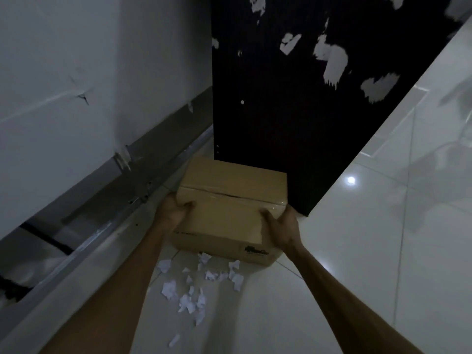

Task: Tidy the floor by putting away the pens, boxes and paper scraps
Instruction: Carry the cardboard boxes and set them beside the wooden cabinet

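Note:
A brown cardboard box [229, 200], taped along its top seam, sits low in the middle of the view, against the foot of a black panel. My left hand [173, 210] grips its near left top corner, fingers curled over the edge. On the near right corner my right hand [281, 226] holds the box the same way. Whether the box rests on the floor or is lifted off it, I cannot tell. Several torn white paper scraps [196, 290] lie scattered on the tiles just in front of the box, between my forearms. No pens are in view.
A tall black panel [281, 111] with white scuffs stands upright behind the box. A white wall with a grey skirting strip [107, 190] runs along the left. Glossy white floor tiles [383, 251] spread to the right.

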